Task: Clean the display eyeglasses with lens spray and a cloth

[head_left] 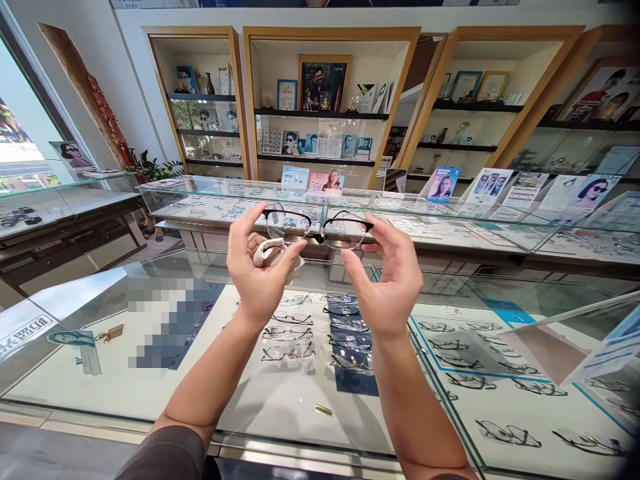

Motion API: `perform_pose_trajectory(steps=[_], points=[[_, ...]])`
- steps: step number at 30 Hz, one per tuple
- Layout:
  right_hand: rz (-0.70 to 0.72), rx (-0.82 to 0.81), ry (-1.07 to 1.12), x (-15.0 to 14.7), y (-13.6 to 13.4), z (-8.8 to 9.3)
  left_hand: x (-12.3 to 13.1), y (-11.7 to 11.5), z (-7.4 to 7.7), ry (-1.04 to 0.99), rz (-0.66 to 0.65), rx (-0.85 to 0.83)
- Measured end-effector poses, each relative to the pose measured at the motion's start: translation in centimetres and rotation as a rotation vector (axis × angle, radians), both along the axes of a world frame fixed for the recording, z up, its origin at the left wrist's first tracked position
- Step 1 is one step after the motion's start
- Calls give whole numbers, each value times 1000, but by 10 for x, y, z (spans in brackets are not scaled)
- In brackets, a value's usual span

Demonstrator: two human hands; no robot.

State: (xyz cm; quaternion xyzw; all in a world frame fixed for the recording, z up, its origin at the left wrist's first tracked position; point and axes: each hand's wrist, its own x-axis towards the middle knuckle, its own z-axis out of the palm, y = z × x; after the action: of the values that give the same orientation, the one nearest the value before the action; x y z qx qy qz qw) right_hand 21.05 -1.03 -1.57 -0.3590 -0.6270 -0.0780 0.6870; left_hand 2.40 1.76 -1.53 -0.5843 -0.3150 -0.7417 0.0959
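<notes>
Both hands hold up a pair of eyeglasses (345, 221) with dark upper rims and clear lenses, above the glass display case. My left hand (263, 273) grips its left end, and a crumpled pale cloth (269, 252) is tucked in the fingers of that hand. On the other side, my right hand (390, 280) pinches the right end near the hinge, its thumb below the lens. Under the hands, inside the case, several eyeglasses (289, 333) lie in rows, some on a dark blue strip (356, 383).
The glass display case (170, 407) spans the near side. Farther off runs another glass counter (210, 190) bearing upright leaflets (443, 185). A white folded card stand (555, 343) rises at right. Wood-framed shelves (320, 113) line the back wall.
</notes>
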Motion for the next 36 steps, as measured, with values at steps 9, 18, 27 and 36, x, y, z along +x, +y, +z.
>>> perform_pose_trajectory(steps=[9,18,27,36], points=[[194,-119,132,4,-3,7,-1,0,-3,55,77,96],[255,-185,212,8,-3,8,-1,-5,-3,33,84,12],[157,-67,220,6,-2,7,-1,-3,-4,98,71,56],[126,-4,256,8,-1,4,-2,-7,4,60,-55,-52]])
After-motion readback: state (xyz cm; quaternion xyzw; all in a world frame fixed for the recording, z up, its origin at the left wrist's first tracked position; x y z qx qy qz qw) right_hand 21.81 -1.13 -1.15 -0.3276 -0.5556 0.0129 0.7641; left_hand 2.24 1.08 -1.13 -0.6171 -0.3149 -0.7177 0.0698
